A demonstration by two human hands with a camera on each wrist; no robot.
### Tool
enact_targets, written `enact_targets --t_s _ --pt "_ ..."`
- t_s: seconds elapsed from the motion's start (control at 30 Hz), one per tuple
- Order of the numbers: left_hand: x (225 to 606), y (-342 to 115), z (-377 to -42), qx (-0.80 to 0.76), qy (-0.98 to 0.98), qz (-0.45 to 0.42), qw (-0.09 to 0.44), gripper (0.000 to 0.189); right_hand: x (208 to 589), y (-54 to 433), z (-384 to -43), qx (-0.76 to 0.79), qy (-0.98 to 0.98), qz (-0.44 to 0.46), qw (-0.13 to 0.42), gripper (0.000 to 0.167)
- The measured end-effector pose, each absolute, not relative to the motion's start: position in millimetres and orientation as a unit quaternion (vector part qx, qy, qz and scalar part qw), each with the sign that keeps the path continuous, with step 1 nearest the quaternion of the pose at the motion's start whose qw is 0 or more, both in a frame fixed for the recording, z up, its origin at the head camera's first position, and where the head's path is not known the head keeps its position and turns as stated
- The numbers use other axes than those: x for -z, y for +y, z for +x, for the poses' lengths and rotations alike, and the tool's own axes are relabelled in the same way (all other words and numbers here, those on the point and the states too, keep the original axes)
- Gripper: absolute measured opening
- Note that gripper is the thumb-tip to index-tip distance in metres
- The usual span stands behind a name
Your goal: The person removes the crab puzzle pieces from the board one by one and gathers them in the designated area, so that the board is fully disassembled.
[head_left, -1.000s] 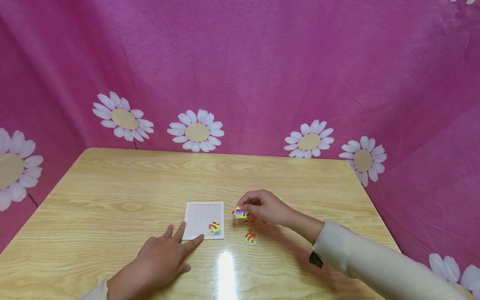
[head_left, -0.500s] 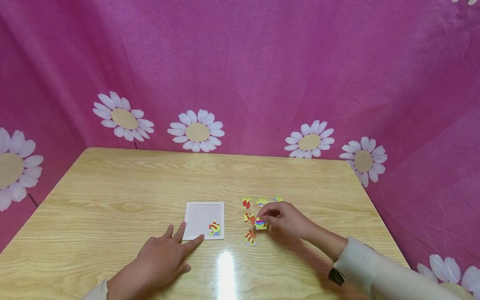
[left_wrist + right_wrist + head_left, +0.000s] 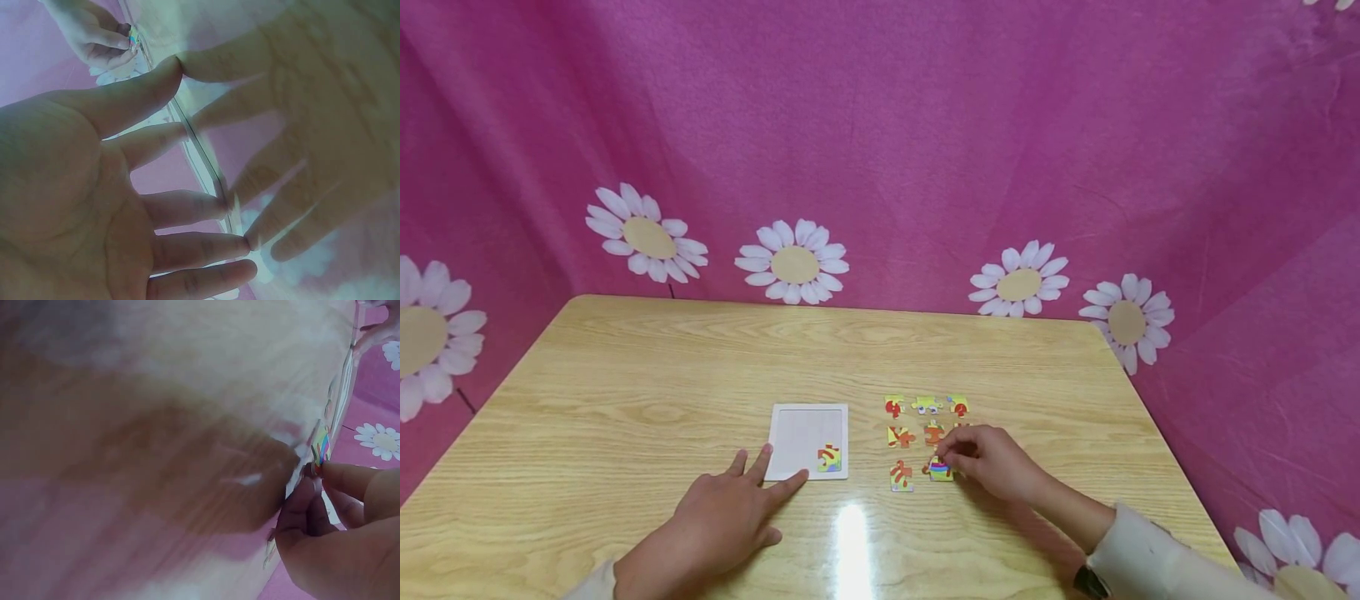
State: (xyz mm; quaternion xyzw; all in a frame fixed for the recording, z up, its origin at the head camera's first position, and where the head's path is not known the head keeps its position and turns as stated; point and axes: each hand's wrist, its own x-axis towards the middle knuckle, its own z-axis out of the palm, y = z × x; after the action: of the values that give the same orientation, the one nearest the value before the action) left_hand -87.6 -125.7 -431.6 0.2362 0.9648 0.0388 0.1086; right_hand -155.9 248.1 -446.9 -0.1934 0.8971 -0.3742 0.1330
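Note:
My right hand [image 3: 996,467] pinches a jigsaw piece [image 3: 940,469] with rainbow stripes between thumb and fingers, low over the table in the front row of loose pieces. In the right wrist view the same striped piece [image 3: 321,444] sticks out past the fingertips, slightly tilted. My left hand [image 3: 722,508] lies with spread, straight fingers, its fingertips at the lower left of a white puzzle tray [image 3: 808,407]. One yellow and red jigsaw piece [image 3: 830,458] sits in the tray's lower right corner. The left wrist view shows the open palm [image 3: 75,181].
Several loose jigsaw pieces lie in rows right of the tray, among them a back middle piece [image 3: 927,406] and a front left piece [image 3: 902,477]. My right hand partly covers others. The wooden table [image 3: 662,375] backs onto a pink flowered cloth [image 3: 910,167].
My right hand has carried the striped piece from beside the tray rightward and toward me, uncovering loose pieces behind. My left hand and the tray have stayed in place.

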Motion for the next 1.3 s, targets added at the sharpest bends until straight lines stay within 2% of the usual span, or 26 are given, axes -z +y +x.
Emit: enact_targets --t_s 0.27,0.47,0.83,1.13,1.3 --pt "433 -126 -87 -0.039 0.965 0.238 0.102 0.07 453 247 -150 0.351 0.908 -0.211 0.083 0.011" --pt "434 -126 -87 -0.038 0.965 0.236 0.105 0.069 456 248 -150 0.341 0.912 -0.216 0.07 0.015" --pt "433 -126 -88 -0.043 0.964 0.235 0.113 0.07 449 238 -156 0.374 0.898 -0.215 0.084 0.008" --pt "432 -126 -89 -0.036 0.965 0.232 0.118 0.069 445 187 -166 0.421 0.872 -0.222 0.119 0.007" --pt "431 -126 -88 -0.03 0.966 0.231 0.111 0.07 445 158 -171 0.407 0.875 -0.233 0.121 0.013"
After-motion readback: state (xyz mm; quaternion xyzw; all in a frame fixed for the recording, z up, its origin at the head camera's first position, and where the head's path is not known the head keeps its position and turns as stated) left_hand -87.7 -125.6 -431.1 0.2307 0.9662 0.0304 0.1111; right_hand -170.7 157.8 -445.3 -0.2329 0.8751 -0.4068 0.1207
